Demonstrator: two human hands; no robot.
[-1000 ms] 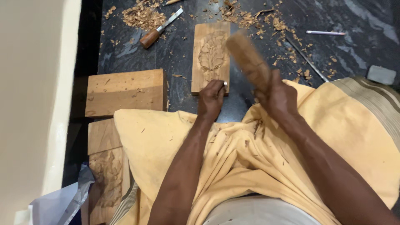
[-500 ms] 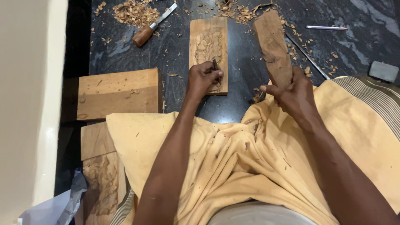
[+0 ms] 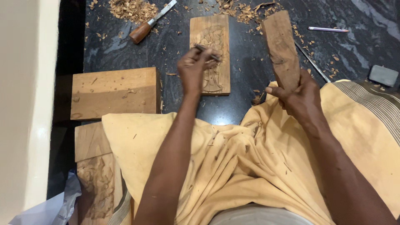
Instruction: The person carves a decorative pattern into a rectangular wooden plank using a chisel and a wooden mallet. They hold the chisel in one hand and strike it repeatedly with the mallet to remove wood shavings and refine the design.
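A pale wall (image 3: 25,104) runs down the left edge, with crumpled white paper (image 3: 54,208) at its foot. Next to it a plain wooden block (image 3: 114,92) lies flat on the dark stone floor (image 3: 250,91), and below that a second board (image 3: 93,141) and a partly carved board (image 3: 98,191) poke out from under a yellow cloth (image 3: 250,166) spread over the person's lap. Near the top, a chisel with a wooden handle (image 3: 150,23) lies beside a heap of wood shavings (image 3: 129,8).

The left hand (image 3: 193,68) is clenched around a thin metal carving tool (image 3: 206,52), its tip held over the carved wooden panel (image 3: 211,54). That panel lies flat on the floor straight ahead, between the two hands, with a relief cut into its face.

The right hand (image 3: 302,98) is closed tight on the lower end of a wooden mallet (image 3: 281,48), a flat worn piece of wood raised upright just right of the panel and apart from it. Behind it a thin metal rod (image 3: 312,62) lies slantwise. Further right rest a white pencil (image 3: 327,29) and a small grey stone (image 3: 383,75), near the striped edge of the cloth.
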